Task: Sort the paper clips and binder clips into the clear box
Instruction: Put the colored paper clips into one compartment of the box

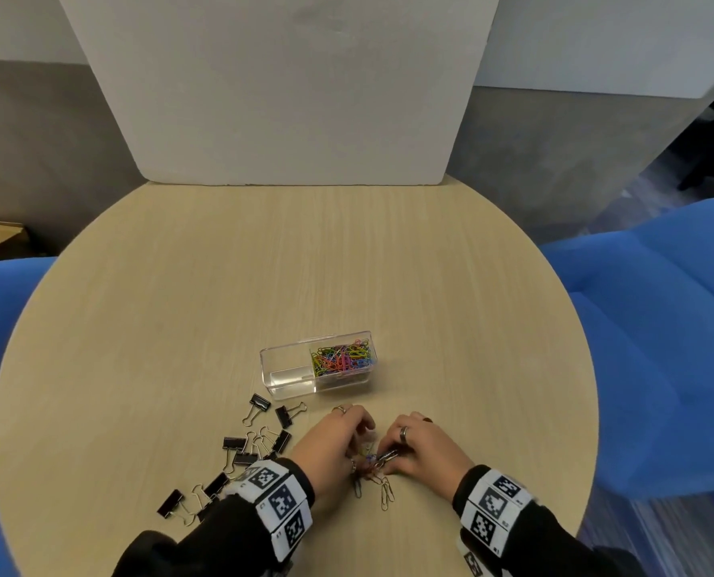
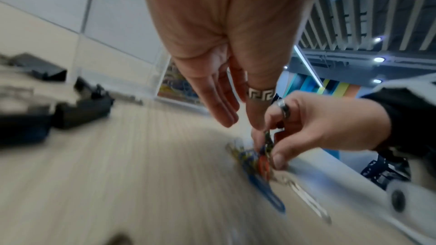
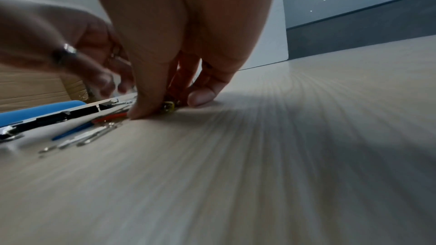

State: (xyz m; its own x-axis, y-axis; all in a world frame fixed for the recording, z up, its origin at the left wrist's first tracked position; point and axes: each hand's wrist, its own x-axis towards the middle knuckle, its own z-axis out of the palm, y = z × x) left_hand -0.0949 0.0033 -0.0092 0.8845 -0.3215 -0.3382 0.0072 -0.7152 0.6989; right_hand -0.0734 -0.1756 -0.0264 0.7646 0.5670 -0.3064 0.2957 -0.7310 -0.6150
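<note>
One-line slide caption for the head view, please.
Both hands, left hand and right hand, gather loose paper clips near the half-filled clear box; binder clips still lie on the table.

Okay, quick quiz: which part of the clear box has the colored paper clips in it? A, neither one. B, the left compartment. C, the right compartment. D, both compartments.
C: the head view shows the paper clips heaped in the right compartment of the box, while its left compartment holds nothing.

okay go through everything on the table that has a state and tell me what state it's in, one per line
clear box: open, right compartment full of coloured clips, left empty
binder clips: loose on table, unsorted
paper clips: few left on table
left hand: fingers relaxed, by the clips
right hand: pinching paper clips
</note>
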